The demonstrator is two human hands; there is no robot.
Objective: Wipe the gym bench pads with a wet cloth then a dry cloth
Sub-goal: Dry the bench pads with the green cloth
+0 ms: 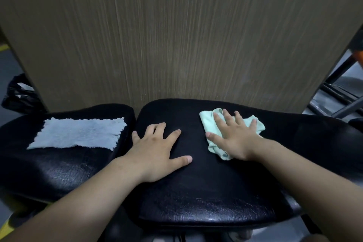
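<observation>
Two black padded bench sections lie side by side in front of me: a smaller left pad (59, 167) and a long right pad (216, 192). My right hand (233, 135) presses flat, fingers spread, on a crumpled mint-green cloth (208, 119) at the far side of the long pad. My left hand (157, 147) rests flat with straight fingers on the bare pad near the gap between the sections. A pale grey fluffy cloth (78, 132) lies spread out on the left pad, untouched.
A tall wood-grain panel (176, 35) stands directly behind the bench. A black plastic bag (19, 94) sits on the floor at the left. Dark metal frame bars (337, 92) of other equipment stand at the right.
</observation>
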